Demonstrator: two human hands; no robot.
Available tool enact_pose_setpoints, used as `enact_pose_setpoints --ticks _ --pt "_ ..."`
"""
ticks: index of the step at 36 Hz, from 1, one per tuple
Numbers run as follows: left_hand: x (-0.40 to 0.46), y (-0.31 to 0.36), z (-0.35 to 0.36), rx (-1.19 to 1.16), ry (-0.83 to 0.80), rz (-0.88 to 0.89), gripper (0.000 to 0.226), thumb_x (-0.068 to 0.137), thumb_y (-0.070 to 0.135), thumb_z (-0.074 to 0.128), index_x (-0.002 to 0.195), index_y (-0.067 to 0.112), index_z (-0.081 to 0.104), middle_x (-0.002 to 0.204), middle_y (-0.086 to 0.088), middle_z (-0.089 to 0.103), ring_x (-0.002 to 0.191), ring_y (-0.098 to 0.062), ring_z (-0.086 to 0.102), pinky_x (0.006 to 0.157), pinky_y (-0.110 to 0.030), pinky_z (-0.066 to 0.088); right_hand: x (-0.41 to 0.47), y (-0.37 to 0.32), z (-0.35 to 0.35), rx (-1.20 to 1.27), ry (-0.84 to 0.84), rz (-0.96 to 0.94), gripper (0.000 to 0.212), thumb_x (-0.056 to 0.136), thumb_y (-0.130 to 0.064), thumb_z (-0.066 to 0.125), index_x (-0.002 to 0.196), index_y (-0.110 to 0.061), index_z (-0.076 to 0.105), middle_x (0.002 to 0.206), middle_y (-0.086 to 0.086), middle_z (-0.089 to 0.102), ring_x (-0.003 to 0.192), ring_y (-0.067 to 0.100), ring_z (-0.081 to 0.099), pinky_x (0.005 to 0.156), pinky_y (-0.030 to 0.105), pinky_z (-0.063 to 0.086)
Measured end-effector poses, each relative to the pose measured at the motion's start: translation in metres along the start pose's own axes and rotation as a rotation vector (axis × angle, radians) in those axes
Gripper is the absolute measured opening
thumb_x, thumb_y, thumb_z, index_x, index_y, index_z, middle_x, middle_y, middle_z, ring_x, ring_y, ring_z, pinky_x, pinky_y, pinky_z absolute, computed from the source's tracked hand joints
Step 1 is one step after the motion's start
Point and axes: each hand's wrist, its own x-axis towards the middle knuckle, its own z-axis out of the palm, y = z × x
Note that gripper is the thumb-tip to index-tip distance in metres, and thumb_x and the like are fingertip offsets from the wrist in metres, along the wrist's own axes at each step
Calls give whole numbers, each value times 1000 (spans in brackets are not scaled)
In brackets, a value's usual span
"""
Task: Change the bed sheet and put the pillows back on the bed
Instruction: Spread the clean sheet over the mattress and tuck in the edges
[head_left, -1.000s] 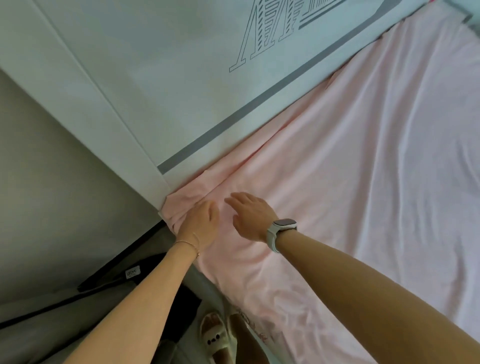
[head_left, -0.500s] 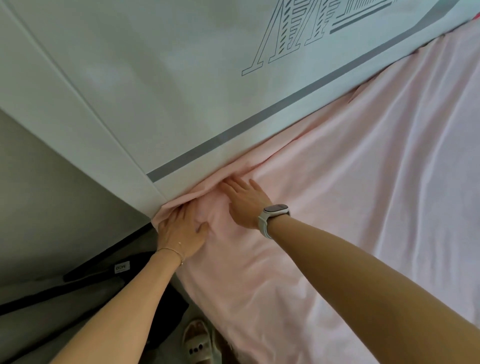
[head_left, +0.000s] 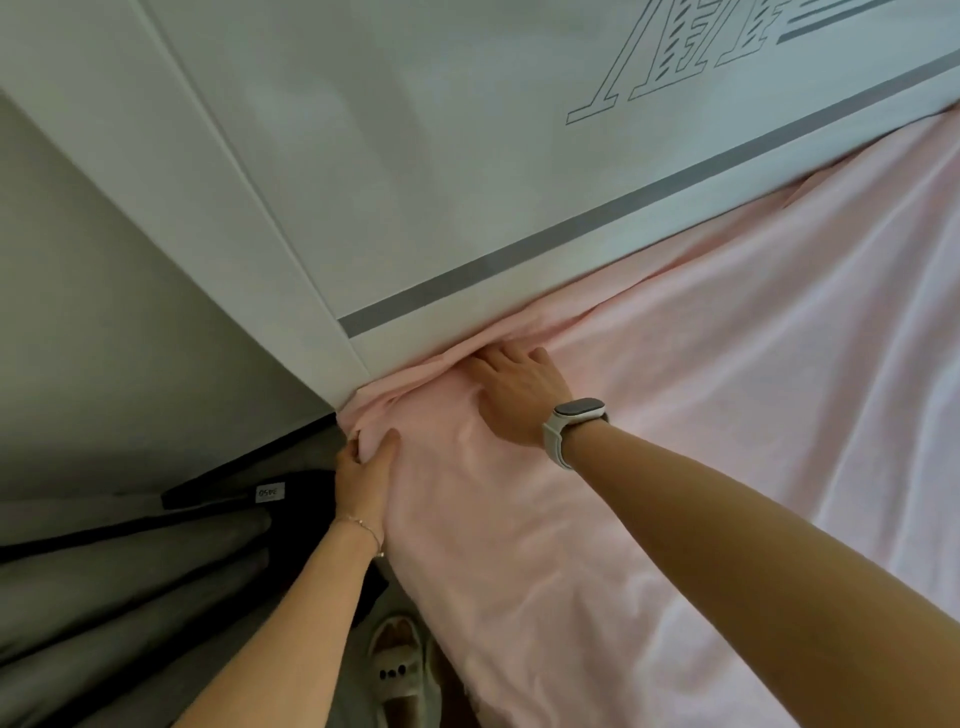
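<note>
Head view. Pink bed sheet (head_left: 701, 415): spread over mattress, bunched at corner by white headboard (head_left: 467, 182). L hand (head_left: 366, 467): fingers pinching corner fabric. R hand (head_left: 519, 395): fingers straight, slightly apart, pressing fold towards headboard. Sheet prob. light, soft, wrinkle-prone; best gripped at corner/edge.

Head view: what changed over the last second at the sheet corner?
Both hands moved up toward the headboard. The right hand went from lying flat on the pink sheet to pushing its fingertips into the fold along the headboard's lower edge. The left hand shifted to the mattress corner and now grips bunched sheet there, thumb on top. Unchanged: sheet spread and wrinkled over the bed; no pillows in view.
</note>
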Motion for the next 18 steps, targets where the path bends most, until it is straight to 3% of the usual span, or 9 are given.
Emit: enact_pose_setpoints --ticks 6,12,15,18 --pt "-9 21 5 -110 -108 143 47 87 23 65 129 22 46 120 0 58 106 -16 58 89 -32 48 -11 -13 1 125 150 -52 47 84 -27 31 117 -13 60 114 7 59 104 31 55 95 44 40" --pt "-33 29 -11 -154 -261 82 36 86 20 64 121 20 59 113 -4 66 102 -20 63 76 -28 50 -9 -17 -18 192 208 -128 49 89 -31 28 126 -14 56 122 7 59 114 29 52 103 42 33" --pt "-41 32 -15 -99 -307 50 34 84 18 66 117 15 59 110 -7 67 101 -21 63 73 -27 49 -5 -18 -34 200 119 -108 46 96 -33 25 127 -19 56 126 4 59 120 24 47 107 35 23" --pt "-49 34 -15 -32 -352 39 35 83 17 67 116 10 60 107 -8 68 98 -22 64 74 -28 50 0 -13 -50 232 -91 -41 40 100 -33 25 113 -23 61 120 6 62 112 24 52 101 34 28"
